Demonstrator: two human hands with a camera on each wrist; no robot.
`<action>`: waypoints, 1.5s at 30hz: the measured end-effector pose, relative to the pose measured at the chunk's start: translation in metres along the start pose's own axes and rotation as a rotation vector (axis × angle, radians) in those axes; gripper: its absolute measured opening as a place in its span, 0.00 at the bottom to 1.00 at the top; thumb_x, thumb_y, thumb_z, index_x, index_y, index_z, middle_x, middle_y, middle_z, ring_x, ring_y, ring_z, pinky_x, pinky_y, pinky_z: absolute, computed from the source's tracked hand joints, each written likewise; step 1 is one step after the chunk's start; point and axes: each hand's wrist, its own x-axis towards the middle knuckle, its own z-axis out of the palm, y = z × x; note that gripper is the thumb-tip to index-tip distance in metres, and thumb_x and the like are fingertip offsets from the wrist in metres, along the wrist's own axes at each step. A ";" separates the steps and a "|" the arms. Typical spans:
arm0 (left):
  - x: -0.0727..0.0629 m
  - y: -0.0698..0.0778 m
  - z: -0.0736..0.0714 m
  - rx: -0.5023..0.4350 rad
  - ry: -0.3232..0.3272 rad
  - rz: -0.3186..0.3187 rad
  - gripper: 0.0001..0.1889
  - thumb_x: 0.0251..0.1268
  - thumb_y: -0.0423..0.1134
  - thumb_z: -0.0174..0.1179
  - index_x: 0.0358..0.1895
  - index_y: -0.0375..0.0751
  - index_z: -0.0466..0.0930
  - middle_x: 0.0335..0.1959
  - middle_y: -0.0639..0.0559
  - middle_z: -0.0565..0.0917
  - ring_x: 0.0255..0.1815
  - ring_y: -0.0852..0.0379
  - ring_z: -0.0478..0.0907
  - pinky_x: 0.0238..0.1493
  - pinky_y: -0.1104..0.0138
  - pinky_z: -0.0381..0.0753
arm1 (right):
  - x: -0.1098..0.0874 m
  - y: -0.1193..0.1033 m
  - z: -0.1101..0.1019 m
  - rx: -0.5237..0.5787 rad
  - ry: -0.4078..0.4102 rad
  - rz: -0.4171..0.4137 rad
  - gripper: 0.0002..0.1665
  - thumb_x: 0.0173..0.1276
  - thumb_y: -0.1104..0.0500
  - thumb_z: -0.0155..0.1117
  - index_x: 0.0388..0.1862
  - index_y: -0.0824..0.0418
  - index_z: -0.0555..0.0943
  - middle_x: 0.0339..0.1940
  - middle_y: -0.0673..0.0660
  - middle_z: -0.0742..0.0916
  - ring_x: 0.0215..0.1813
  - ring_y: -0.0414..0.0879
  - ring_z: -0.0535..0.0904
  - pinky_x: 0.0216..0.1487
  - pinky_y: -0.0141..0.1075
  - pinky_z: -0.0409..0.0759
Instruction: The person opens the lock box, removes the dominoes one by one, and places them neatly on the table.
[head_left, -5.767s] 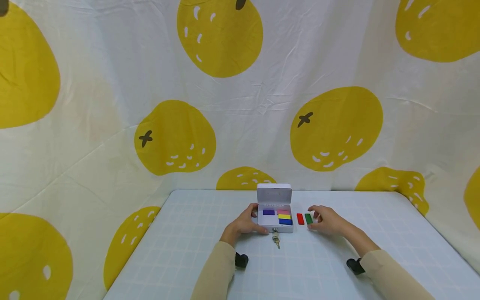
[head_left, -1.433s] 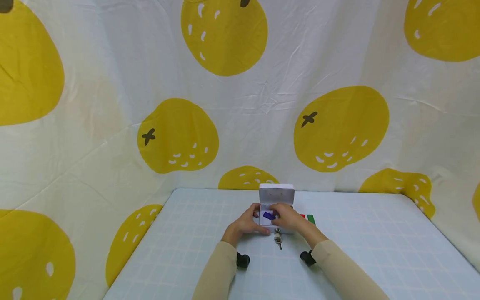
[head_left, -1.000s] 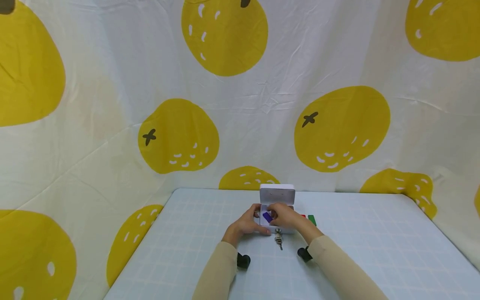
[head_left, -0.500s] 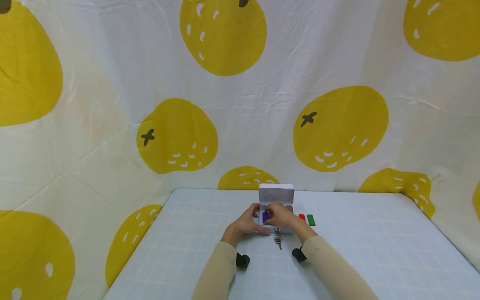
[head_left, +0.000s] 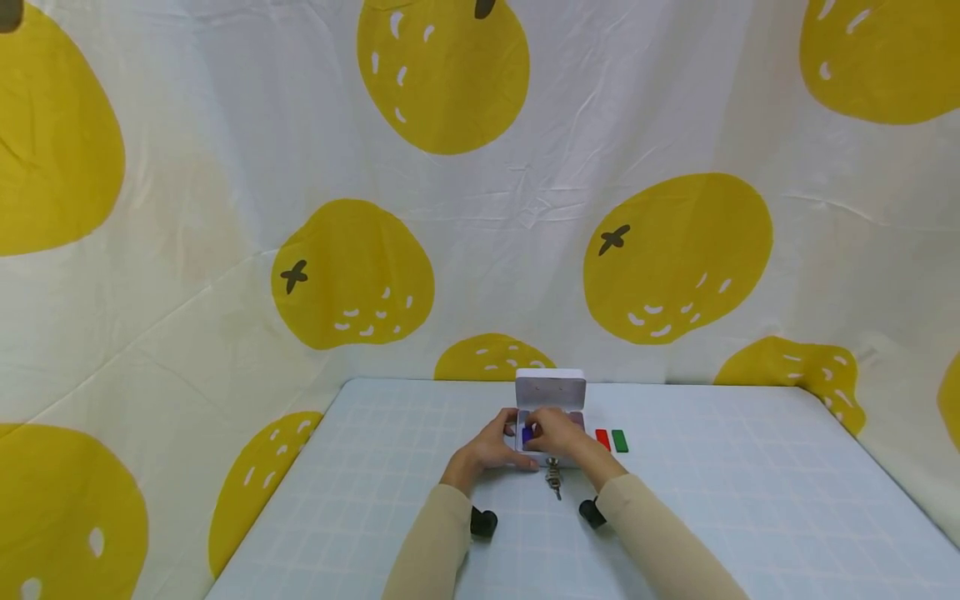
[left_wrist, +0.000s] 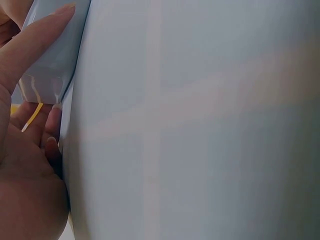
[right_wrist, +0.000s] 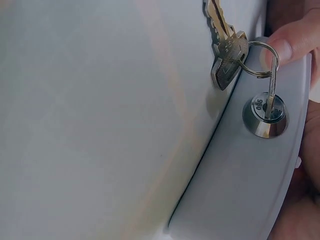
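Note:
A small white metal cash box [head_left: 551, 389] stands with its lid up at the far middle of the table. My left hand [head_left: 491, 446] grips its left side, thumb along the front wall. In the left wrist view that thumb lies across the box wall [left_wrist: 55, 65]. My right hand [head_left: 558, 433] reaches down into the box and pinches a purple block [head_left: 527, 435] near the left inner wall. It covers most of the box's right half. From the front lock [right_wrist: 265, 115] hangs a ring with keys [right_wrist: 230, 50], one of them in the lock.
To the right of the box, a red block [head_left: 602, 439] and a green block [head_left: 619, 441] lie side by side on the pale checked table cloth [head_left: 360, 500]. A white curtain [head_left: 510, 275] printed with yellow fruit hangs behind the table.
My right hand has moved left from beside the green block into the box. There the purple block has turned from crosswise to lengthwise and shifted left. My left hand keeps its grip.

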 end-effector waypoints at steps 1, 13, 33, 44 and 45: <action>0.000 0.000 0.000 -0.003 -0.001 0.000 0.49 0.44 0.41 0.85 0.72 0.47 0.66 0.63 0.51 0.73 0.59 0.49 0.68 0.63 0.51 0.68 | -0.001 0.000 0.000 -0.001 -0.003 -0.009 0.16 0.64 0.63 0.76 0.50 0.64 0.85 0.35 0.53 0.85 0.37 0.47 0.78 0.48 0.43 0.84; 0.000 0.000 0.001 -0.039 -0.008 0.001 0.48 0.44 0.40 0.84 0.71 0.49 0.66 0.60 0.51 0.74 0.57 0.49 0.68 0.63 0.51 0.67 | -0.007 0.007 -0.007 0.071 -0.025 -0.067 0.17 0.68 0.63 0.72 0.55 0.64 0.83 0.39 0.54 0.85 0.40 0.46 0.78 0.49 0.42 0.82; 0.001 0.002 0.000 -0.001 0.005 -0.002 0.48 0.43 0.42 0.85 0.70 0.48 0.66 0.57 0.52 0.74 0.55 0.50 0.69 0.59 0.53 0.69 | -0.031 0.008 -0.033 0.078 0.098 -0.146 0.21 0.67 0.64 0.73 0.56 0.69 0.82 0.41 0.57 0.87 0.41 0.45 0.81 0.47 0.43 0.83; -0.001 0.001 0.000 -0.015 0.004 -0.008 0.48 0.42 0.40 0.85 0.70 0.49 0.67 0.55 0.52 0.75 0.54 0.51 0.69 0.61 0.52 0.68 | -0.049 0.015 -0.045 0.087 0.114 -0.114 0.23 0.66 0.64 0.74 0.57 0.70 0.81 0.42 0.56 0.86 0.42 0.46 0.81 0.49 0.45 0.83; -0.001 0.002 0.000 -0.015 0.004 -0.007 0.48 0.42 0.40 0.85 0.70 0.49 0.67 0.55 0.52 0.75 0.54 0.50 0.69 0.61 0.52 0.68 | -0.050 0.016 -0.047 0.086 0.118 -0.111 0.23 0.66 0.64 0.74 0.57 0.70 0.81 0.42 0.57 0.86 0.42 0.46 0.81 0.49 0.44 0.83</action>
